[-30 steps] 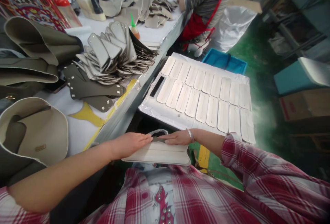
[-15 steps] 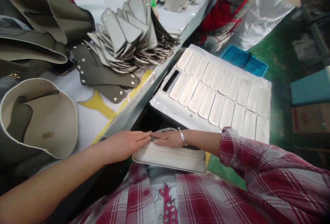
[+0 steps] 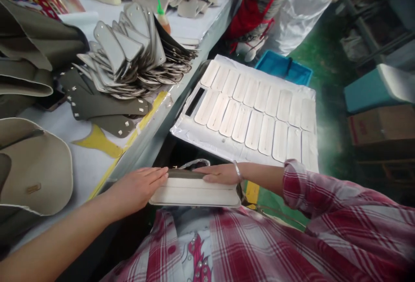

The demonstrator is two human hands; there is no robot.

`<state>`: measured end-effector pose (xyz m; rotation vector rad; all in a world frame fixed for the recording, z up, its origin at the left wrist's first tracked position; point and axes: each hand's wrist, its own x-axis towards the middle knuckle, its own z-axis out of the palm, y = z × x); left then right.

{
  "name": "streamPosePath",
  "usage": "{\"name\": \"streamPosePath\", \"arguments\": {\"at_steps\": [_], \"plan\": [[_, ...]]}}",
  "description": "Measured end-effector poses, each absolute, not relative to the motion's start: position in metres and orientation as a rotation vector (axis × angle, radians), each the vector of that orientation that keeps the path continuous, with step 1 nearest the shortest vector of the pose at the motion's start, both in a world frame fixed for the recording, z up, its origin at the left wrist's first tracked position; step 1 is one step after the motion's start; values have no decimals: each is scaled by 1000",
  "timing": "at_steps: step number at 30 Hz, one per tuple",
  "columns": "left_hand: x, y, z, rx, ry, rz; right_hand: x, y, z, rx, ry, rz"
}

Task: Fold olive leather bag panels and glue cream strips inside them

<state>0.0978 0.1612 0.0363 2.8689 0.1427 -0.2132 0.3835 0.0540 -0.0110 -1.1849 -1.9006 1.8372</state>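
A bag with a pale cream panel on top and olive-grey sides rests against my body. My left hand lies over its left end, fingers stretched out side by side. Flat along the far edge is my right hand, its fingers extended and the fingertips partly hidden; a silver bracelet is on that wrist. Behind the bag a clear loop and a small metal piece show. On the table to the left stand open olive-grey bag bodies with beige insides.
Ahead, a white-covered board carries rows of pale rounded strips. A pile of grey flaps lies on the table, near a green-tipped bottle. Beyond are a blue tray, a silver bag and another person's red apron.
My hands have moved apart along the bag, the left one sliding toward its left end. The camera view has turned, so the table and board sit further left.
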Motion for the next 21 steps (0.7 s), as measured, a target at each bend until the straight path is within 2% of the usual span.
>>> {"name": "streamPosePath", "arguments": {"at_steps": [4,8,10,16,21], "plan": [[118,139,53,2886,264,-133,398,32,9,-1464,-2109,1575],[139,90,53,2797,264,18,391,-21,34,-1636,-2028,765],[147,64,45,2769,306,87,379,-58,34,-1608,-1939,494],[153,29,20,2844,453,277,333,-113,-6,-1702,-1655,110],[149,24,14,2892,458,412,323,-108,-17,-1715,-1467,27]]}}
